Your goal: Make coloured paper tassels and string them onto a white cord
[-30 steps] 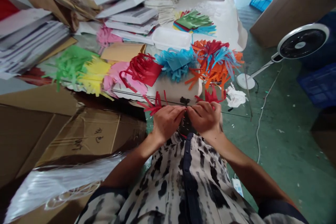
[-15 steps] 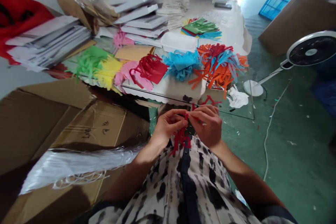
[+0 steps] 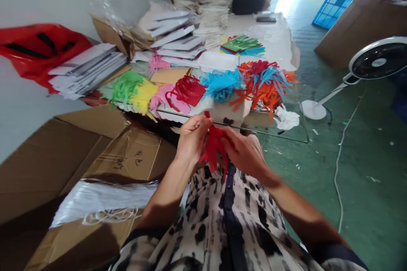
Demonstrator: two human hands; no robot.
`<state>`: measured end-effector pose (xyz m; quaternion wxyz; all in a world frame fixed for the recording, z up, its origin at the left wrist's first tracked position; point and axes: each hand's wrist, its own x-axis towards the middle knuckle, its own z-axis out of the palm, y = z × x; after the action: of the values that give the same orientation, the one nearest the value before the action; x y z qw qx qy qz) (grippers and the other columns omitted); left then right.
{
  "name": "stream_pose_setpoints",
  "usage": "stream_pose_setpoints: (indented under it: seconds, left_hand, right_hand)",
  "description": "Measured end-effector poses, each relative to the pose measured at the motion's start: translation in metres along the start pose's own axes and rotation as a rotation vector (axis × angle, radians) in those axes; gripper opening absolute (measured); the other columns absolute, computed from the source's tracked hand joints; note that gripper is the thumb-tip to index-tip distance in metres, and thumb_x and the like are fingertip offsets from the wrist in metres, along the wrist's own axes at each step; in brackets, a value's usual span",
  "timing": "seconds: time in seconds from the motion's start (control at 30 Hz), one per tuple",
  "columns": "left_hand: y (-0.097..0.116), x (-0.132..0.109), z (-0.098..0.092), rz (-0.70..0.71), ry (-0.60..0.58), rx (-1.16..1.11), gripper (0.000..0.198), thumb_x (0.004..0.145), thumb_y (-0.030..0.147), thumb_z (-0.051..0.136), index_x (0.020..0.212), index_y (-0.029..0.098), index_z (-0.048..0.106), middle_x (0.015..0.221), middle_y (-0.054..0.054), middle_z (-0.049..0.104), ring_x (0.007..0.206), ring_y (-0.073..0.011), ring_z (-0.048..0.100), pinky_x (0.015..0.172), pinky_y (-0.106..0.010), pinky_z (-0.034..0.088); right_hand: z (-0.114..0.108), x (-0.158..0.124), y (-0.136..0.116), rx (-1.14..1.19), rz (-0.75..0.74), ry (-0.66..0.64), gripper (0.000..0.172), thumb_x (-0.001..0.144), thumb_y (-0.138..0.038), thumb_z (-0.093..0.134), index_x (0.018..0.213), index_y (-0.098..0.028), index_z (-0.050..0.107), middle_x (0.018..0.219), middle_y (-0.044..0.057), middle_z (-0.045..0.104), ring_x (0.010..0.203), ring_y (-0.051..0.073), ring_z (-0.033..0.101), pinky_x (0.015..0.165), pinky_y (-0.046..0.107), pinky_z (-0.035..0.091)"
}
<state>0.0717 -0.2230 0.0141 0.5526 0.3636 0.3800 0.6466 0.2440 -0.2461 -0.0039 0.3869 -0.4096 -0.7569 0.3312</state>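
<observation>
Left hand (image 3: 192, 139) and right hand (image 3: 246, 155) meet just above the chest, both closed in on a bunch of red fringed paper (image 3: 215, 148). Left hand curls around the upper part of the bunch, fingers bent; right hand presses in from the other side. Exact finger grip is partly hidden by the paper. Loose red strips hang between the wrists, down toward the patterned shirt (image 3: 229, 224).

Just past the hands, at the near edge of the glass surface (image 3: 295, 133), lies a white foam tray (image 3: 222, 112). Beyond the hands runs a row of fringed paper bunches: green (image 3: 125, 88), yellow (image 3: 143, 98), pink (image 3: 162, 98), red (image 3: 187, 91), blue (image 3: 221, 86), orange (image 3: 263, 87). Farther out sit a white foam box (image 3: 218, 62) and a smaller stack of fringed paper (image 3: 242, 45). Left of the hands, an open cardboard box (image 3: 95, 152). Right of them, crumpled white tissue (image 3: 286, 117), then a white fan (image 3: 378, 63) on the green floor (image 3: 365, 186).
</observation>
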Motion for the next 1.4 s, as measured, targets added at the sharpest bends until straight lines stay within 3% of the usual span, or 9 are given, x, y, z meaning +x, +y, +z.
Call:
stream_pose_setpoints:
  seconds: [0.1, 0.2, 0.4, 0.53, 0.77, 0.93, 1.07, 1.13, 1.4]
  left_hand:
    - [0.02, 0.014, -0.005, 0.106, -0.009, -0.094, 0.045, 0.069, 0.051, 0.096, 0.08, 0.021, 0.064, 0.096, 0.002, 0.073, 0.09, -0.012, 0.07, 0.084, -0.024, 0.057]
    - [0.036, 0.028, -0.007, 0.138, -0.012, -0.082, 0.051, 0.069, 0.056, 0.095, 0.082, 0.022, 0.06, 0.088, 0.002, 0.072, 0.082, -0.0138, 0.071, 0.085, -0.03, 0.06]
    - [0.024, 0.034, 0.007, -0.002, -0.047, 0.06, 0.036, 0.072, 0.04, 0.095, 0.08, 0.019, 0.068, 0.075, 0.0, 0.074, 0.068, -0.0142, 0.072, 0.068, -0.024, 0.058]
    - [0.017, 0.039, 0.008, -0.058, -0.107, 0.162, 0.027, 0.075, 0.038, 0.094, 0.08, 0.018, 0.077, 0.077, -0.002, 0.077, 0.07, -0.0141, 0.07, 0.066, -0.023, 0.055]
    - [0.009, 0.073, -0.015, -0.152, -0.071, 0.1, 0.028, 0.068, 0.039, 0.097, 0.076, 0.019, 0.08, 0.074, -0.003, 0.075, 0.066, -0.0141, 0.066, 0.063, -0.023, 0.052]
    - [-0.002, 0.095, -0.032, -0.182, 0.026, 0.111, 0.027, 0.067, 0.038, 0.097, 0.076, 0.019, 0.081, 0.073, -0.002, 0.074, 0.066, -0.0126, 0.063, 0.06, -0.021, 0.048]
    - [-0.014, 0.096, -0.039, -0.348, 0.052, 0.083, 0.033, 0.071, 0.045, 0.095, 0.082, 0.018, 0.081, 0.075, -0.003, 0.074, 0.062, -0.0118, 0.062, 0.054, -0.019, 0.044]
    - [-0.02, 0.094, -0.041, -0.423, 0.059, 0.031, 0.035, 0.074, 0.048, 0.093, 0.086, 0.018, 0.08, 0.078, -0.004, 0.075, 0.062, -0.0117, 0.062, 0.054, -0.019, 0.044]
    - [-0.022, 0.099, -0.048, -0.435, 0.045, 0.022, 0.036, 0.071, 0.048, 0.095, 0.082, 0.019, 0.077, 0.071, -0.002, 0.073, 0.065, -0.0127, 0.064, 0.063, -0.02, 0.049]
  right_hand:
    - [0.003, -0.022, 0.018, -0.224, -0.038, -0.148, 0.027, 0.108, -0.02, 0.043, 0.092, -0.02, 0.064, 0.088, 0.004, 0.071, 0.082, 0.017, 0.065, 0.077, 0.029, 0.048]
    - [-0.016, -0.03, 0.033, -0.345, -0.094, -0.304, 0.021, 0.105, -0.02, 0.049, 0.105, -0.021, 0.07, 0.096, 0.005, 0.076, 0.089, 0.018, 0.071, 0.081, 0.03, 0.05]
    - [-0.057, 0.032, -0.011, -0.266, -0.034, 0.263, 0.02, 0.103, -0.031, 0.062, 0.12, -0.025, 0.072, 0.11, 0.006, 0.078, 0.104, 0.022, 0.072, 0.095, 0.039, 0.054]
    - [-0.045, 0.084, -0.038, -0.103, -0.091, 0.239, 0.012, 0.099, -0.032, 0.071, 0.108, -0.027, 0.077, 0.1, 0.002, 0.077, 0.095, 0.019, 0.072, 0.089, 0.034, 0.055]
    - [-0.026, 0.128, -0.026, -0.031, -0.126, 0.179, 0.008, 0.093, -0.022, 0.075, 0.087, -0.026, 0.077, 0.084, 0.0, 0.076, 0.079, 0.017, 0.07, 0.077, 0.032, 0.055]
    - [-0.042, 0.209, 0.012, -0.13, -0.076, -0.01, 0.017, 0.098, -0.033, 0.068, 0.09, -0.023, 0.08, 0.088, 0.001, 0.079, 0.079, 0.017, 0.072, 0.077, 0.029, 0.055]
    - [-0.059, 0.305, 0.071, -0.715, 0.208, -0.03, 0.03, 0.104, -0.035, 0.057, 0.114, -0.023, 0.082, 0.111, 0.006, 0.082, 0.102, 0.022, 0.074, 0.091, 0.03, 0.052]
    - [-0.06, 0.341, 0.098, -0.806, 0.3, -0.032, 0.035, 0.103, -0.033, 0.056, 0.127, -0.022, 0.079, 0.12, 0.01, 0.08, 0.112, 0.025, 0.073, 0.094, 0.032, 0.052]
    - [-0.044, 0.377, 0.144, -0.898, 0.425, -0.112, 0.029, 0.094, -0.024, 0.061, 0.11, -0.019, 0.085, 0.115, 0.015, 0.08, 0.111, 0.027, 0.073, 0.089, 0.029, 0.051]
